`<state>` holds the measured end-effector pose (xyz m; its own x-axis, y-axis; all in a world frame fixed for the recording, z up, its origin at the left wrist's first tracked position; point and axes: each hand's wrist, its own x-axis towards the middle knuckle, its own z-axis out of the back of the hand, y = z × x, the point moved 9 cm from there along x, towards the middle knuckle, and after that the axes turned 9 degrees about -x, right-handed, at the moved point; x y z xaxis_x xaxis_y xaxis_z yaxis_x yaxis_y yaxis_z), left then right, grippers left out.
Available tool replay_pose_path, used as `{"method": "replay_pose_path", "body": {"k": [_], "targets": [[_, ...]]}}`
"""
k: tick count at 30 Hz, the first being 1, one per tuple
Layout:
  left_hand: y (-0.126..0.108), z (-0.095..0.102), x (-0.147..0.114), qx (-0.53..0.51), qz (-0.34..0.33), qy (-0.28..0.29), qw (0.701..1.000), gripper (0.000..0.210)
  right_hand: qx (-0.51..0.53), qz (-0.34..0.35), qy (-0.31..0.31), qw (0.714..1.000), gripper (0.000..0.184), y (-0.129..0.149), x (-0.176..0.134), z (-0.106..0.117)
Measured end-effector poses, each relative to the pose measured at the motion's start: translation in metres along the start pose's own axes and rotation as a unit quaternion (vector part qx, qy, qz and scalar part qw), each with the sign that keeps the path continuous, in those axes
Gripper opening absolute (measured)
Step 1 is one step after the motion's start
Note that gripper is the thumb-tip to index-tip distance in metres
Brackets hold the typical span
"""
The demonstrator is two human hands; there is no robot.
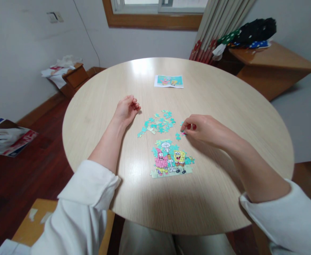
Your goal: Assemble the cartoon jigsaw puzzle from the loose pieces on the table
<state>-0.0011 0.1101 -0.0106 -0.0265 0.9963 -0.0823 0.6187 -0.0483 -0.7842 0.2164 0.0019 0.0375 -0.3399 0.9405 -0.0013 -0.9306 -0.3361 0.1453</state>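
Note:
My right hand is closed in a pinch at a small puzzle piece with some pink on it, low over the table and right of the loose pieces. Fingertips partly cover this piece. A loose teal piece lies just to its left. My left hand rests on its side on the table, fingers curled in loosely, with nothing visible in them. Between the hands spreads a pile of teal and pale green puzzle pieces. Nearer to me lies a partly joined cartoon puzzle with pink, grey-green and yellow figures and a jagged upper edge.
A printed picture of the same figures lies toward the far side of the round wooden table. Beyond stand a curtain and a side cabinet with cloths on top. A plastic bag is on the floor at left.

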Motion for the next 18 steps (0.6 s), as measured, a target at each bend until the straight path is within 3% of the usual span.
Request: {"method": "replay_pose_path", "body": {"k": [18], "targets": [[-0.0006, 0.0001, -0.0008, 0.019, 0.0, -0.002, 1.0, 0.028, 0.005, 0.004, 0.0, 1.0, 0.018, 0.0022, -0.0004, -0.0003]]}}
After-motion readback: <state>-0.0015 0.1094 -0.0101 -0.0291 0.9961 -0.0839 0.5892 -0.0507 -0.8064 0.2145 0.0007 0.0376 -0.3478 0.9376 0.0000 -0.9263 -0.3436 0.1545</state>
